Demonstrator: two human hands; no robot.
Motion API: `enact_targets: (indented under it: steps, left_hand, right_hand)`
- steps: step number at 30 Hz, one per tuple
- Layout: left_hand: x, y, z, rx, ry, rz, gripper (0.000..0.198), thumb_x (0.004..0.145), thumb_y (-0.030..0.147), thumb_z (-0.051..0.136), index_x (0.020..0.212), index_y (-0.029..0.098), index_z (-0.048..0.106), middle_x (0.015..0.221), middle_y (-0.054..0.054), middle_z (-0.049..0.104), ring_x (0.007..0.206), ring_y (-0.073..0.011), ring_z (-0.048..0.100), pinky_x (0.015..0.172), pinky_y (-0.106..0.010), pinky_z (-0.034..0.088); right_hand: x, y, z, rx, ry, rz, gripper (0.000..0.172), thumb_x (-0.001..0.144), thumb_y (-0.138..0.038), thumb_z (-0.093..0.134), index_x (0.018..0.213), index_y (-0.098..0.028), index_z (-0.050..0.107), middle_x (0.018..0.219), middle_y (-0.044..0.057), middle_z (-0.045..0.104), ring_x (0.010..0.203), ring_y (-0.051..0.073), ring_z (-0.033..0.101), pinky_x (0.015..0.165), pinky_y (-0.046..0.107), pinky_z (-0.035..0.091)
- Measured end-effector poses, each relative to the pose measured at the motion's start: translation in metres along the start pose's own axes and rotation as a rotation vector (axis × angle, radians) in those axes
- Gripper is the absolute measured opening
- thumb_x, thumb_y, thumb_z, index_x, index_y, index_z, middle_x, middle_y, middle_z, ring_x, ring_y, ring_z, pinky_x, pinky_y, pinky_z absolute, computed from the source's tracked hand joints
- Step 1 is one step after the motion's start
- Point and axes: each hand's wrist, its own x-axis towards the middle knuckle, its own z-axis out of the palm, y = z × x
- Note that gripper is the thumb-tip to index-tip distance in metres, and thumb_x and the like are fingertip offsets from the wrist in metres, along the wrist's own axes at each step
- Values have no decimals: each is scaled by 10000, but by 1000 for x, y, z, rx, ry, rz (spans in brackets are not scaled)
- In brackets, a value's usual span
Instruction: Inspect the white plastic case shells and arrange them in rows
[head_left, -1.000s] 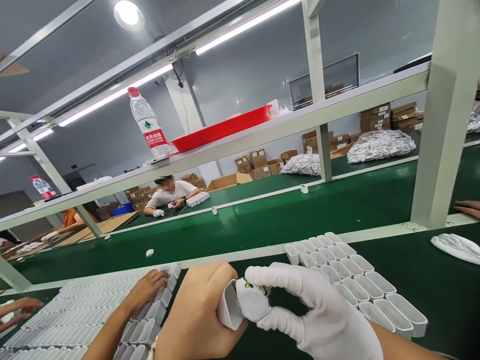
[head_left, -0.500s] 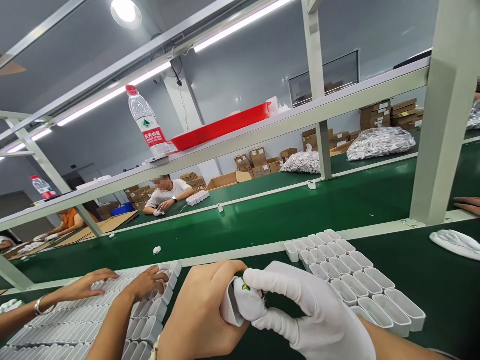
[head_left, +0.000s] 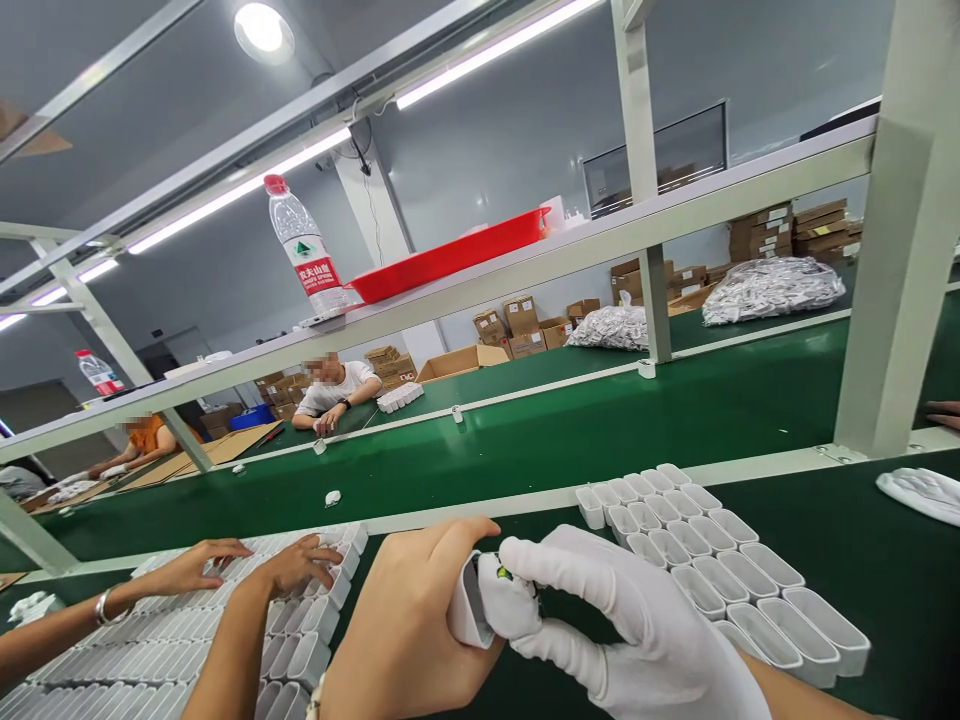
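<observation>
White plastic case (head_left: 469, 605) sits gripped between my bare left hand (head_left: 405, 625) and gloved right hand (head_left: 622, 625), both closed on it above the green conveyor belt (head_left: 862, 540); a steady pinch suits it.

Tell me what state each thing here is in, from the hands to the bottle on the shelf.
White plastic case, held between both hands, open end showing.
Left hand, bare, gripping it.
Right hand, white-gloved, pinching it.
Rows of white cases, standing open ends up on the green conveyor belt.
Water bottle, capped, on the shelf.
Cardboard box, flaps open.
Loose white glove, lying on a belt.
</observation>
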Motion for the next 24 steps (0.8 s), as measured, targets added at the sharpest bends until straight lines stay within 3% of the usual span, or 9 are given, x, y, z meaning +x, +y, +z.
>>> enact_targets:
  steps: [4,9,15,18,21,24]
  left_hand:
    - [0,1,-2,-13,-54,-14,330,692,398,667,428,318,486,394,19,499,396,-178,464,386,-251,402]
    - [0,4,0,-15,-64,-17,322,715,413,636,438,329,495,401,28,484,407,-187,504,395,-253,419]
    - [3,3,6,-12,-38,16,274,698,380,626,445,342,530,414,20,523,397,-182,507,377,-248,410]
    - [5,6,4,-7,3,39,247,682,359,621,447,338,549,414,17,522,402,-171,502,398,-239,422]
    - [11,21,1,8,68,45,175,682,390,632,518,337,605,422,22,493,422,-175,489,434,-252,442]
    - [24,57,9,31,128,43,103,687,405,648,735,344,715,459,26,489,451,-190,495,460,-272,456]
  right_hand:
    - [4,-4,-2,16,-26,16,52,996,-239,601,1009,-249,651,821,-9,683,720,107,621,701,193,521]
    - [6,-6,-1,-4,-18,88,103,1003,-294,592,995,-241,679,816,-2,692,706,117,626,689,199,535]
    - [9,-8,-2,26,-105,112,179,1025,-284,547,918,-249,686,773,-12,672,682,114,605,675,200,519]
    - [8,-7,-7,-50,-129,105,125,984,-238,604,1089,-235,672,864,0,705,752,129,643,723,218,530]
    - [6,-4,-11,-80,-130,64,393,946,-281,669,1332,-241,602,1103,57,717,959,177,679,853,262,547]
    - [4,-1,-10,22,-24,136,243,985,-304,617,1215,-300,696,1092,43,704,1012,170,674,890,267,547]
